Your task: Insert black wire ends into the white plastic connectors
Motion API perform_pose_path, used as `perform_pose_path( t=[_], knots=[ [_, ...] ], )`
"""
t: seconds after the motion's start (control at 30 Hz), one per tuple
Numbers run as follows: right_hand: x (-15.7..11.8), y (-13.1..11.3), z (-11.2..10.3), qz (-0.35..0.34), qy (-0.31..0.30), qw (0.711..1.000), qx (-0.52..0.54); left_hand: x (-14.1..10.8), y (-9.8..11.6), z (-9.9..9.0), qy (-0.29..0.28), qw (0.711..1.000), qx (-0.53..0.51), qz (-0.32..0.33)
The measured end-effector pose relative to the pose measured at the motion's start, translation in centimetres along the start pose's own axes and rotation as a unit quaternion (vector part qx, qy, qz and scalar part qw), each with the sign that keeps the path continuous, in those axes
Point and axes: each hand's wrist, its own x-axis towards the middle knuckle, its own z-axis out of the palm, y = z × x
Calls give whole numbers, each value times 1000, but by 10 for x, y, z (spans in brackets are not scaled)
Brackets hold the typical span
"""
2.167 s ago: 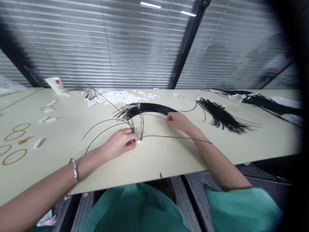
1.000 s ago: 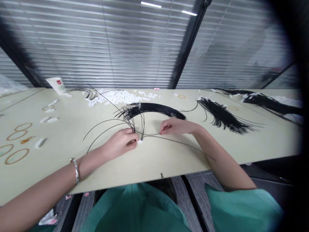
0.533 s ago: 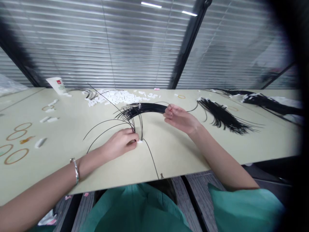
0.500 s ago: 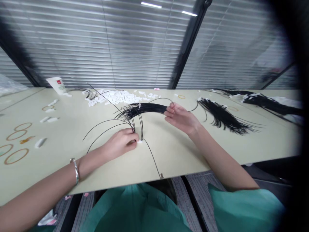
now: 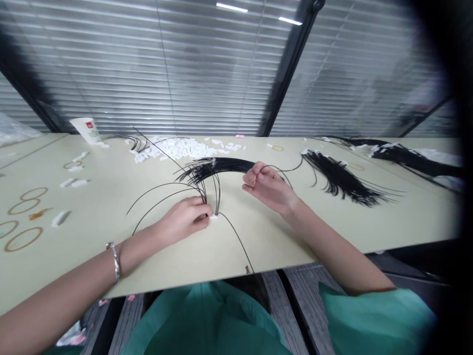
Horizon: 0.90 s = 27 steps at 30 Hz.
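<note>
A pale, smooth, matte surface (image 5: 225, 251) spans the view, with 12 o'clock pointing away from the person. The curved black bundle (image 5: 229, 164) of fine, glossy strands arches over it, just past 12 o'clock from the left hand (image 5: 181, 217), its left end frayed and its right end running behind the right hand (image 5: 271, 190). A straighter black bundle (image 5: 340, 180) with ragged tips slants away at two o'clock from the right hand. A loose white pile (image 5: 177, 148) of small blocky pieces spreads at 12 o'clock from the left hand. That hand rests palm down, its fingers (image 5: 205, 211) pressed together on the white piece (image 5: 214, 216), whose exposed end sticks out at their three o'clock side. Thin black wires (image 5: 218, 195) rise from this small, oblong piece toward 12 o'clock, and a lone wire (image 5: 242, 245) bends from it to the near edge at five o'clock. The right hand, at two o'clock from the piece and well apart from it, has its fingers (image 5: 254, 173) curled inward, pinching the thin strand (image 5: 283, 173), which arcs away toward four o'clock. A tapered white cup (image 5: 85, 129) leans at ten o'clock from the left hand.
</note>
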Motion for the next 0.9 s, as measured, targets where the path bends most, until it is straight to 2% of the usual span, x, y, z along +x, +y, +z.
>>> perform_pose_path(
  t=[0.2, 0.5, 0.9],
  knots=[
    [-1, 11, 12, -1, -55, 997, -47, 1, 0, 0, 4, 1000, 3, 5],
    [-5, 13, 28, 16, -153, 985, -72, -1, -1, 2, 1, 1000, 10, 5],
    [-3, 21, 33, 7, -159, 983, -97, 1, -3, 1, 10, 999, 33, 20]
  ],
)
